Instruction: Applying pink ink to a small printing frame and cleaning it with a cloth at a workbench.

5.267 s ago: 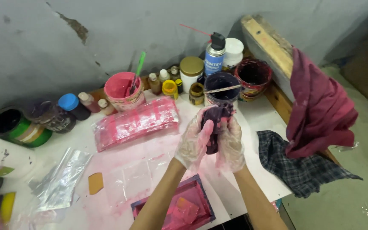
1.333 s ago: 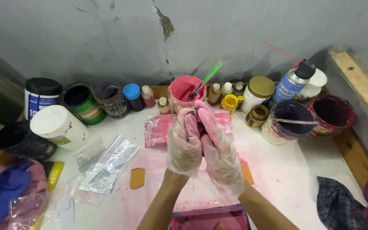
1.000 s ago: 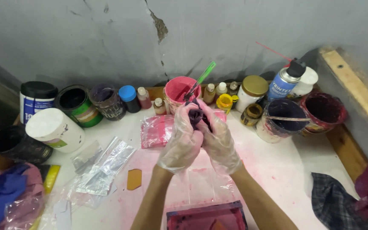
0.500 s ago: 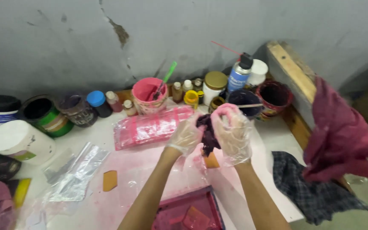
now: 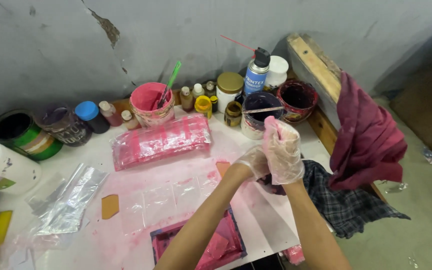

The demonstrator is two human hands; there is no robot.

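Both my hands wear thin clear gloves stained pink. My right hand is folded over my left hand near the table's right edge. Between and under them a dark purple cloth shows only as a small patch; both hands seem closed on it. Just behind the hands stands a cup of dark purple paint with a stick across its rim. A pink-stained tray lies below my forearms at the table's near edge.
Along the wall stand a pink bucket with a green stick, small bottles, a gold-lidded jar, a spray can and a maroon pot. A pink wrapped pack lies mid-table. A maroon cloth hangs right, above a plaid cloth.
My hands have moved from the table's middle to its right edge and lower, still working the dark cloth, which is now mostly hidden. The view has swung right.
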